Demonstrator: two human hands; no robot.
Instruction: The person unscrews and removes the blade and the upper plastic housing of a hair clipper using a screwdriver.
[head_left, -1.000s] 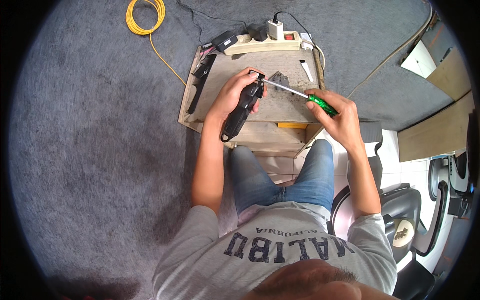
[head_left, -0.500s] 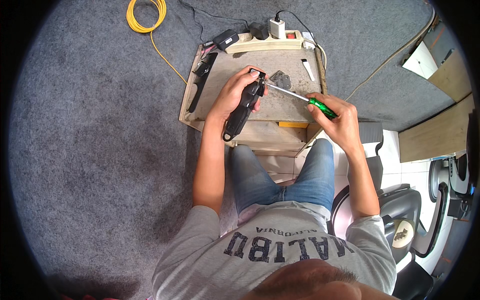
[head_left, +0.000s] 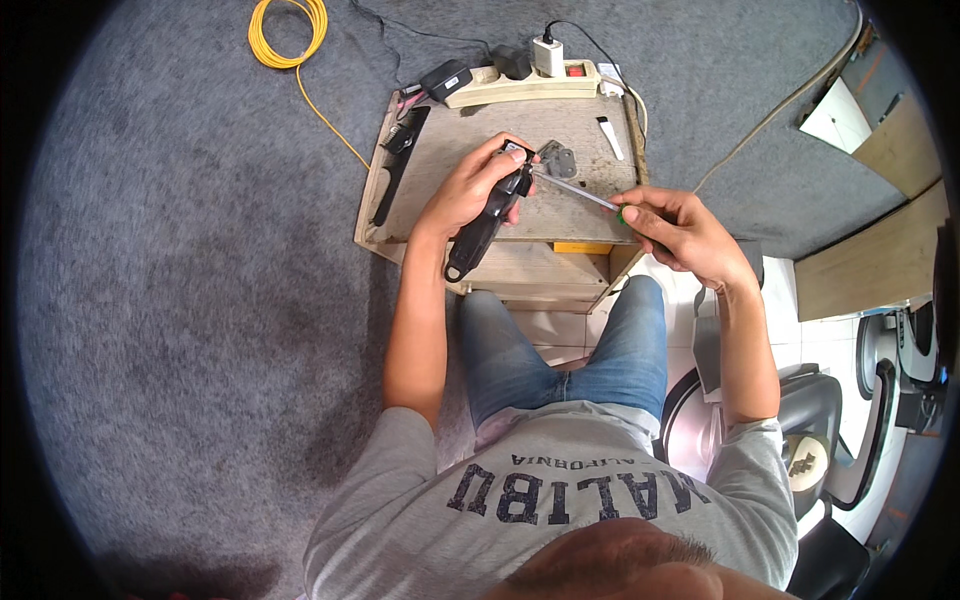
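Observation:
A black hair clipper (head_left: pixel 478 237) is gripped in my left hand (head_left: pixel 468 190), its blade end up and away from me, its hanging loop toward me. My right hand (head_left: pixel 688 236) is closed round the green handle of a screwdriver (head_left: pixel 583 192); most of the handle is hidden by the fingers. The screwdriver's metal shaft slants left, with its tip at the side of the clipper's head. Whether the tip sits in a screw is too small to tell. Just beyond the tip, a grey metal piece (head_left: pixel 562 161) lies on the wooden table (head_left: pixel 440 190).
At the table's far edge lies a power strip (head_left: pixel 520 88) with plugs and adapters. A small white brush (head_left: pixel 610 138) lies at the right, a long black strip (head_left: pixel 402 165) at the left. A yellow box (head_left: pixel 582 248) sits in the shelf below. A coiled yellow cable (head_left: pixel 288 35) lies on the carpet.
My right hand has turned round the screwdriver, its wrist swinging out to the right, and now covers more of the green handle. My left hand and the clipper stay almost in place.

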